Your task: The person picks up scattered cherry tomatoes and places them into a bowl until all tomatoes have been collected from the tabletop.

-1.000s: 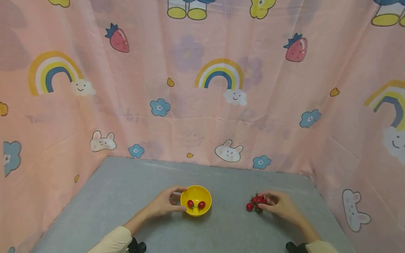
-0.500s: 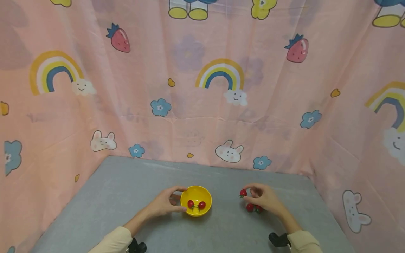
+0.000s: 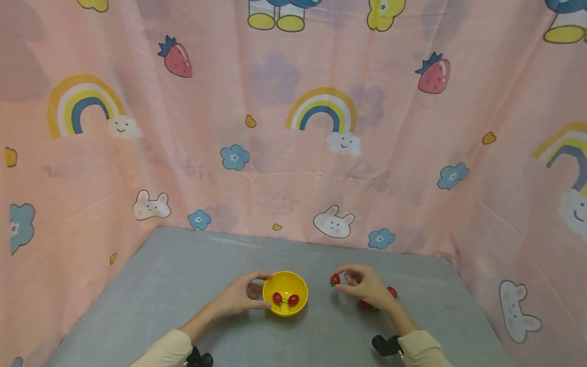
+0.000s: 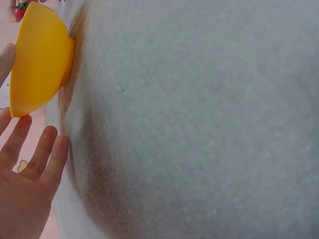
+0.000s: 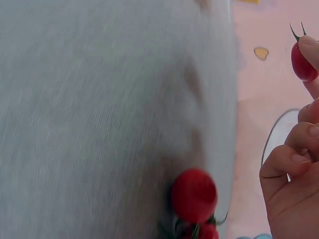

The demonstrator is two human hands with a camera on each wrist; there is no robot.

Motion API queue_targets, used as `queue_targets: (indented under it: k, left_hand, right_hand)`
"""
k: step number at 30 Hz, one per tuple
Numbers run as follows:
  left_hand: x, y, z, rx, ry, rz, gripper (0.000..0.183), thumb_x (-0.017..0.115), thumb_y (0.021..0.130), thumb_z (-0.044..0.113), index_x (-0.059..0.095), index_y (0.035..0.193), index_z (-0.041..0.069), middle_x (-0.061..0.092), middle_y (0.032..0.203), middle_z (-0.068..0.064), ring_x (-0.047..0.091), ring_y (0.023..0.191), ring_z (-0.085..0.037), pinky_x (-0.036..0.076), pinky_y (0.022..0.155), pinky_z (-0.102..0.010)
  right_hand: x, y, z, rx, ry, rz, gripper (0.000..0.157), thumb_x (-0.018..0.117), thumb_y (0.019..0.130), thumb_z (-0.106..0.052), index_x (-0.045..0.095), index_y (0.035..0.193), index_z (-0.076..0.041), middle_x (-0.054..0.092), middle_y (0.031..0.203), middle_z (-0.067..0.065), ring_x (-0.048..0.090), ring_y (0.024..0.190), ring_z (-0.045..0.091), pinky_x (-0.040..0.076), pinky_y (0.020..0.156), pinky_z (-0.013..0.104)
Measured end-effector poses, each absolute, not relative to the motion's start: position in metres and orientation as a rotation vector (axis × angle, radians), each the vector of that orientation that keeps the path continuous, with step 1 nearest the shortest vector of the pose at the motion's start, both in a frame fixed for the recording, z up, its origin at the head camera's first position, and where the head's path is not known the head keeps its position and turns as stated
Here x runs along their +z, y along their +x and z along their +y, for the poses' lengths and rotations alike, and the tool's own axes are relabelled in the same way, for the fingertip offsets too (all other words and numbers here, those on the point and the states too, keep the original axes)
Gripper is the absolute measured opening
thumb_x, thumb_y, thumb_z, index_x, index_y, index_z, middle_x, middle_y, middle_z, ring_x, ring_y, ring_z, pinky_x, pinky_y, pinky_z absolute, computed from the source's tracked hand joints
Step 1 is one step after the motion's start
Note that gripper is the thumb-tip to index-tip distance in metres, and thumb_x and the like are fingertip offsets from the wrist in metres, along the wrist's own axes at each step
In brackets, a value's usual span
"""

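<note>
cherry tomato (image 3: pixel 335 279): red, pinched, airborne | yellow bowl (image 3: pixel 285 293): upright, two tomatoes inside

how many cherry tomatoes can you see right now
5 at least: two in the yellow bowl, at and; one pinched in the right hand at; two on the table behind that hand, and. More may be hidden.
</note>
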State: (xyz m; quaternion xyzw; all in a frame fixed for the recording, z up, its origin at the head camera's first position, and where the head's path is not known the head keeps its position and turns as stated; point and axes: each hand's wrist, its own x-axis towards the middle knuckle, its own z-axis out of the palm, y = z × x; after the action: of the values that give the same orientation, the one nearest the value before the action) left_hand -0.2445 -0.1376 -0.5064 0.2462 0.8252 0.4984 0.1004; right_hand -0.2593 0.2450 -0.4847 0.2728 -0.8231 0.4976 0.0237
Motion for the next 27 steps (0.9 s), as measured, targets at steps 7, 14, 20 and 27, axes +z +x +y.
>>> queue_targets:
  k: [7,14,20,27]
  left_hand:
    - [-0.506,-0.243,-0.137,1.486,0.734,2.42,0.059,0.085,0.086,0.023,0.059,0.138,0.011,0.058,0.138,-0.01,0.063,0.113,-0.027,0.057,0.089,-0.036]
    - [-0.504,-0.243,-0.136,1.502,0.73,2.418,0.059,0.085,0.086,0.02,0.058,0.138,0.009,0.058,0.137,-0.012,0.063,0.113,-0.029,0.056,0.09,-0.04]
    - [-0.504,-0.243,-0.136,1.522,0.721,2.403,0.061,0.085,0.086,0.018,0.057,0.139,0.008,0.057,0.138,-0.013,0.063,0.113,-0.031,0.056,0.09,-0.043]
    - [-0.505,-0.243,-0.137,1.485,0.712,2.423,0.061,0.085,0.086,0.025,0.058,0.138,0.011,0.058,0.137,-0.01,0.063,0.113,-0.028,0.056,0.09,-0.038]
  right_hand:
    - [-0.488,-0.263,0.226,1.579,0.88,-2.568,0.026,0.084,0.085,-0.013,0.074,0.109,-0.01,0.052,0.074,0.01,0.043,0.059,0.011,0.034,0.05,0.02]
    - [-0.488,-0.266,0.203,1.596,0.967,-2.553,0.026,0.083,0.086,-0.011,0.073,0.111,-0.008,0.054,0.075,0.008,0.045,0.061,0.01,0.037,0.052,0.019]
    - [-0.485,-0.266,0.186,1.603,0.978,-2.623,0.028,0.082,0.088,-0.015,0.073,0.113,-0.006,0.054,0.076,0.005,0.046,0.064,0.011,0.039,0.055,0.02]
    - [-0.487,-0.267,0.175,1.643,1.02,-2.633,0.025,0.081,0.089,-0.014,0.073,0.113,-0.009,0.054,0.077,0.005,0.047,0.066,0.012,0.041,0.057,0.021]
